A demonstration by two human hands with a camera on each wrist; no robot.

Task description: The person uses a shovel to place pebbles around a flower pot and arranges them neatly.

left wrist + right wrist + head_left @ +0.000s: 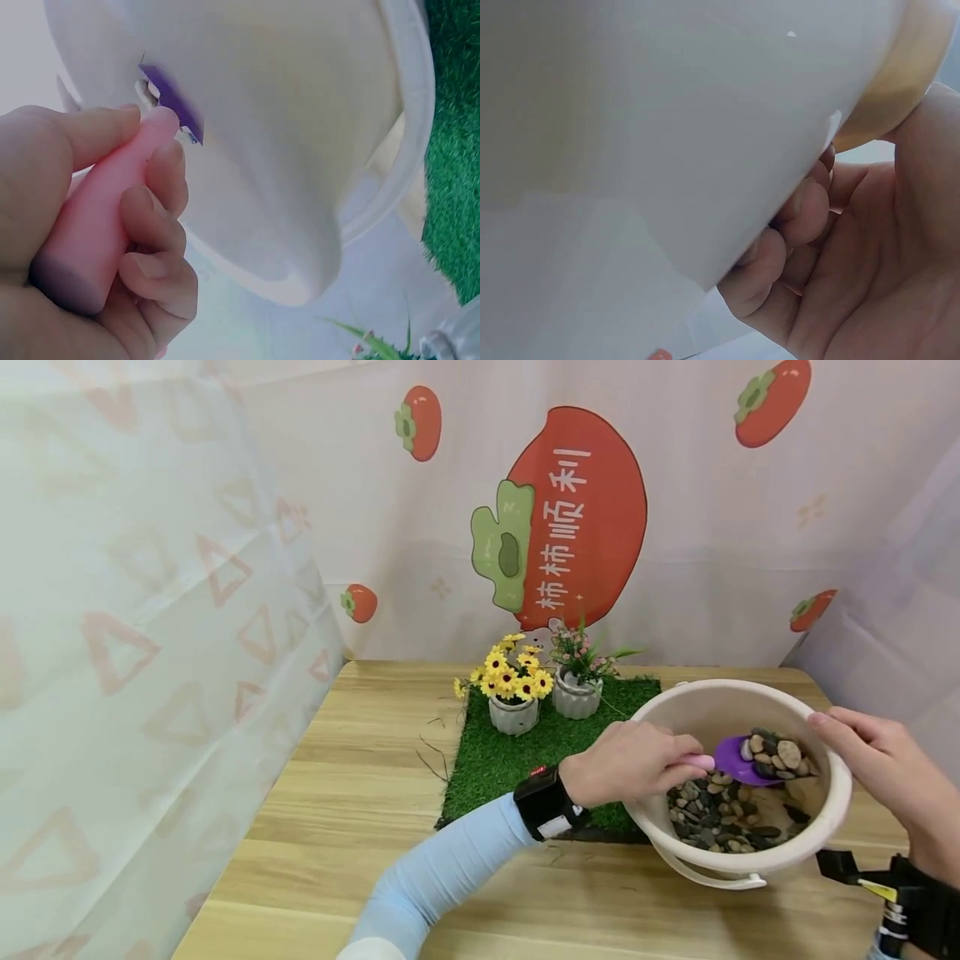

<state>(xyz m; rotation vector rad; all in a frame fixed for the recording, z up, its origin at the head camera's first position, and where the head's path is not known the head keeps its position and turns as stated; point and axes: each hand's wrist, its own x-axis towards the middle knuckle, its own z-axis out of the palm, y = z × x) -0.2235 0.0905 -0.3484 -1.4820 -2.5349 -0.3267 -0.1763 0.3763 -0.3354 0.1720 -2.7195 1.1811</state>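
At about nine o'clock of the scene a patterned curtain (150, 635) hangs beside the wooden table (360, 793). Moving right, a square of green turf (517, 752) lies on the table with two small ribbed pots at its twelve o'clock edge, one of yellow flowers (512, 681) and one of pink blooms (576, 675). The left hand (626, 762), in a pale blue sleeve (442, 868) and a black wristband (546, 803), is wrapped around the pink handle (101, 225) of a scoop (738, 760); its purple blade sits level, heaped with grey, tan and black pebbles (776, 756). The scoop hovers inside a cream bucket (720, 706), tipped toward the person, its handle (705, 875) hanging at six o'clock. More pebbles (720, 818) lie in the bucket's bottom, directly below the blade. At three o'clock the right hand (888, 768) clasps the bucket's rim, thumb over the lip and fingers (795, 225) curled against the outer wall, holding it tilted off the table.
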